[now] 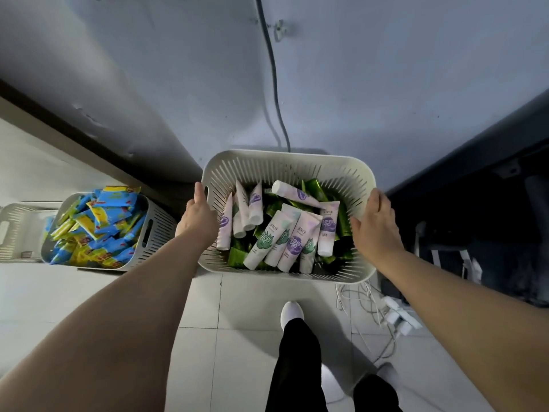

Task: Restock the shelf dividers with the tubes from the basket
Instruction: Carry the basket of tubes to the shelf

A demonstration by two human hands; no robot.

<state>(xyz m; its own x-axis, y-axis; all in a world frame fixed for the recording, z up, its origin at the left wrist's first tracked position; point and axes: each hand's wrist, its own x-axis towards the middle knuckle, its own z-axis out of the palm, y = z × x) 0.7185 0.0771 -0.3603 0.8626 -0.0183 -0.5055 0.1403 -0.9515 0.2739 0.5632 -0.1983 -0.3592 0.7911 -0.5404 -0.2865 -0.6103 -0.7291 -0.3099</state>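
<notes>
The white slatted plastic basket (297, 166) sits between both hands over the pale tiled floor (246, 352), near the floor's far edge at the grey wall; the left hand (197, 215) grips its left rim, thumb on top, its fingers hidden by the back of the hand; the right hand (375, 224) grips the right rim, its fingers curled over it; inside lie the white pastel-printed tubes (292, 242) heaped on green tubes (315, 188); towards the floor's left edge stands a second white slatted basket (157, 230) full of blue and yellow packets (98, 224).
</notes>
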